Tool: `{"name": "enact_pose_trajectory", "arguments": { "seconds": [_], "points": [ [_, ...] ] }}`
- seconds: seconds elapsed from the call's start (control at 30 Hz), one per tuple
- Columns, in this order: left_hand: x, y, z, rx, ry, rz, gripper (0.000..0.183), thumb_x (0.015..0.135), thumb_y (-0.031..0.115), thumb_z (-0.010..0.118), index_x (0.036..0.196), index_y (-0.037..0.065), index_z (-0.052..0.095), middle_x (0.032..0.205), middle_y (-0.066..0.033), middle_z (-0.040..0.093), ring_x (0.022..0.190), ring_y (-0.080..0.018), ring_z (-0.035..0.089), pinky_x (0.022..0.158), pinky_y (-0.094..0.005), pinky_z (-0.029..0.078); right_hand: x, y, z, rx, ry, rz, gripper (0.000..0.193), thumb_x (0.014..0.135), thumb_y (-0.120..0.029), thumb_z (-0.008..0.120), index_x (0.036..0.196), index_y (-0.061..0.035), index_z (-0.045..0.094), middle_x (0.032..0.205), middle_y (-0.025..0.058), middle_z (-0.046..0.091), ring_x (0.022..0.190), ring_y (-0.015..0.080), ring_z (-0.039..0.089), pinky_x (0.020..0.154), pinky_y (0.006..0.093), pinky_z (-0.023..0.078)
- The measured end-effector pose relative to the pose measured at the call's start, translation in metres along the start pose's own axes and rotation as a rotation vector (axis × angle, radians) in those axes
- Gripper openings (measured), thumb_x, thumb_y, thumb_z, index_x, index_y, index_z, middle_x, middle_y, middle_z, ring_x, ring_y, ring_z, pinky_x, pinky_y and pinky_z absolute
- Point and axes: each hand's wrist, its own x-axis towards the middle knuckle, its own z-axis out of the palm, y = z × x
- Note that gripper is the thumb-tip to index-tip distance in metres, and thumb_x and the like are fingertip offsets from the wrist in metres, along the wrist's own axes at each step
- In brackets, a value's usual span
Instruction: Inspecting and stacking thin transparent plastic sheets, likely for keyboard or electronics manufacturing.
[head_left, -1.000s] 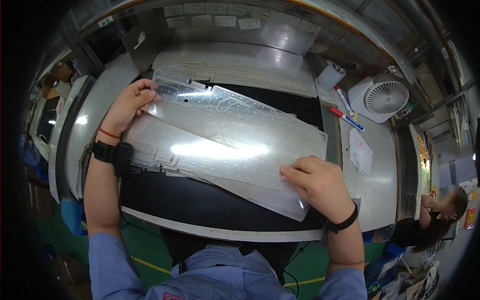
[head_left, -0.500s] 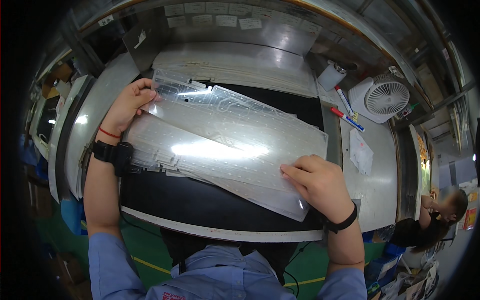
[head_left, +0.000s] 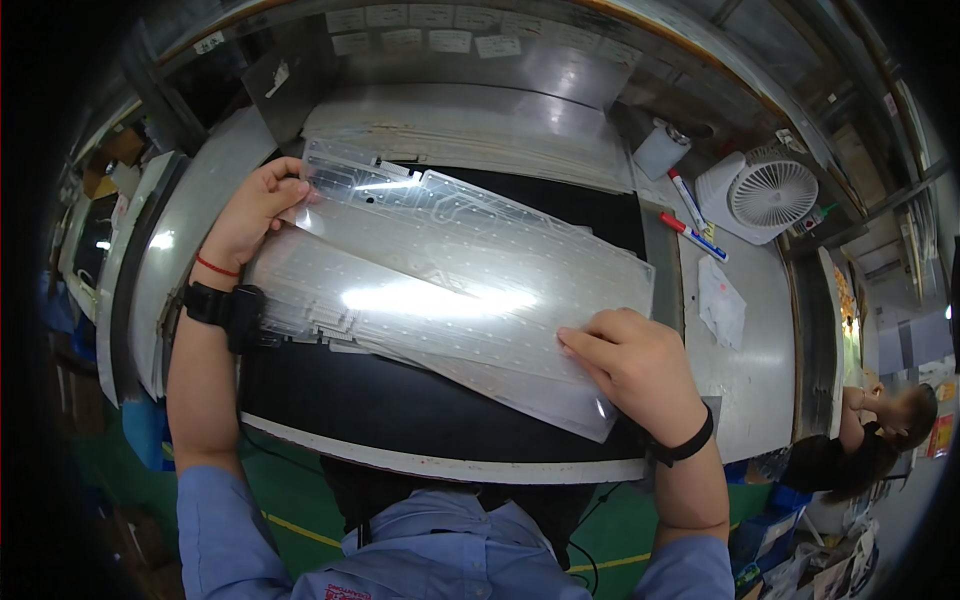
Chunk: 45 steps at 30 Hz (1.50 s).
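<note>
A clear plastic sheet (head_left: 520,250) with fine printed circuit-like lines and rows of dots slants over a stack of similar sheets (head_left: 300,285). My left hand (head_left: 262,205) pinches its far left corner between thumb and fingers. At the sheet's near right edge, my right hand (head_left: 635,360) has its thumb and fingertips closed on the edge. A bright glare stripe crosses the middle and hides detail there. Beneath lies a black mat (head_left: 380,395) on the workbench.
Flat metal-looking sheets (head_left: 450,125) are piled at the back. On the right stand a white fan (head_left: 765,195), a red-capped blue marker (head_left: 693,236), a crumpled white cloth (head_left: 720,305) and a white bottle (head_left: 662,152). Another person (head_left: 860,440) is at the far right.
</note>
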Motion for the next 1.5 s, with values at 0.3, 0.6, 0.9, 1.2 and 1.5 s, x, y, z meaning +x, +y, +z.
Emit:
{"name": "enact_pose_trajectory", "arguments": {
  "seconds": [0.3,0.6,0.9,1.2,1.5],
  "points": [
    [-0.0005,0.0005,0.0011,0.006,0.012,0.003,0.015,0.099,0.014,0.058,0.113,0.009,0.058,0.089,0.0016,0.069,0.058,0.005,0.046,0.047,-0.0105,0.031,0.0,-0.0014,0.0,0.001,0.001,0.011,0.012,0.08,-0.015,0.07,0.092,-0.0132,0.068,0.077,0.0011,0.056,0.07,0.0192,0.06,0.056,0.033,0.049],
    [-0.0015,0.0029,0.0015,0.025,0.009,-0.009,0.018,0.097,0.013,0.059,0.115,0.006,0.058,0.092,0.001,0.07,0.06,0.0033,0.046,0.049,-0.0124,0.034,-0.001,-0.0004,0.0012,0.004,0.012,0.017,0.012,0.08,-0.015,0.069,0.092,-0.0134,0.068,0.076,0.0014,0.056,0.069,0.0194,0.061,0.056,0.033,0.05],
    [-0.0014,0.0006,0.0021,0.008,0.008,0.009,0.015,0.098,0.013,0.058,0.112,0.009,0.057,0.089,0.0008,0.07,0.057,0.0049,0.047,0.047,-0.0102,0.032,-0.0012,-0.0015,0.0006,-0.007,0.008,0.026,0.012,0.08,-0.015,0.07,0.092,-0.0135,0.068,0.076,0.0009,0.056,0.069,0.0194,0.06,0.056,0.0327,0.05],
    [-0.0003,-0.0005,-0.0011,0.026,-0.008,0.013,0.021,0.097,0.013,0.059,0.117,0.005,0.058,0.091,0.0008,0.07,0.06,0.0029,0.046,0.05,-0.0126,0.034,-0.0006,-0.0022,0.0017,0.004,0.013,0.027,0.011,0.081,-0.014,0.07,0.092,-0.0131,0.068,0.076,0.0013,0.057,0.069,0.0195,0.061,0.056,0.033,0.05],
    [-0.0011,0.0013,-0.0005,0.013,-0.005,0.005,0.019,0.097,0.013,0.059,0.115,0.006,0.058,0.091,0.0004,0.07,0.06,0.0032,0.047,0.049,-0.0129,0.034,-0.0011,-0.0005,0.001,0.014,-0.004,0.042,0.019,0.083,-0.021,0.07,0.1,-0.0149,0.07,0.077,0.0017,0.057,0.07,0.0203,0.061,0.058,0.0336,0.05]
  ]
}}
